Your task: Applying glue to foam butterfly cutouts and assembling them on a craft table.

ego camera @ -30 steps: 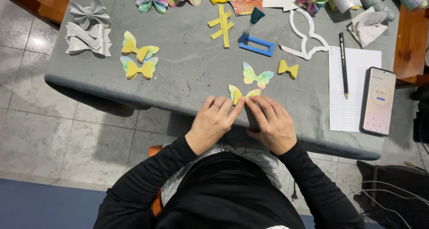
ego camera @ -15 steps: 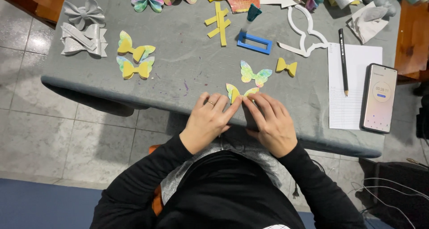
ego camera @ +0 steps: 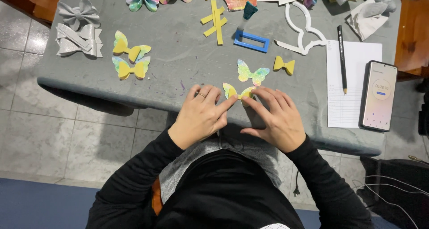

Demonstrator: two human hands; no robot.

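Across most of the frame lies a grey felt-covered table (ego camera: 178, 63). At its lower centre edge, the left hand (ego camera: 201, 117) and right hand (ego camera: 272, 119) meet, fingertips pinched together on a small yellow and pastel paper butterfly bow (ego camera: 237, 92) that rests flat on the table. At right sits a white lined paper sheet (ego camera: 353, 83) with a black pencil (ego camera: 342, 59) across it, beside a smartphone with a lit screen (ego camera: 379, 95). Smaller pieces (all paper craft) follow: two yellow butterfly bows (ego camera: 129, 59) at upper left, a blue rectangular frame (ego camera: 251, 41) at upper centre, a tiny yellow bow (ego camera: 284, 65).
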